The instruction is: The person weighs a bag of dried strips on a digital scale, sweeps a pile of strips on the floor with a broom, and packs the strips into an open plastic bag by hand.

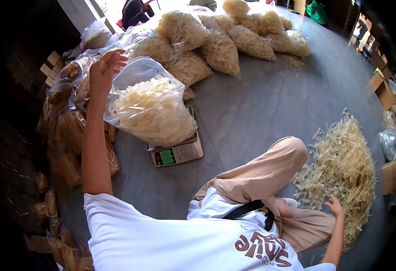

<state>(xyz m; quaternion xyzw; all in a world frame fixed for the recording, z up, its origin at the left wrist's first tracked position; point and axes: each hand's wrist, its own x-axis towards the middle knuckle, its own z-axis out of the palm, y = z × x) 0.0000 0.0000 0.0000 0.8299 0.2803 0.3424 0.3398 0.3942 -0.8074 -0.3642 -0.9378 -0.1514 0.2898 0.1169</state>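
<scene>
Closest to my head camera, I see the white shirt (162,239) and, beyond it, the tan trousers (261,169) of folded legs. The right hand (336,208) is by the near edge of a loose heap of pale strips (342,167) on the grey floor (247,113); its fingers are moderately spread, and I make out nothing between them. Ahead of the legs sits a digital scale (186,152), its display lit green. On it leans a clear plastic bag (149,113), wide-mouthed and well filled with similar strips. The left hand (110,65) is up beside the bag's rim, fingers loosely bent and slightly apart; I cannot tell whether they hold anything or touch the plastic. To the left I have wrapped brown bundles (74,128). Farther off, plump filled bags (220,49) are piled together, with a green bag (316,12) beyond, right of the pile.
</scene>
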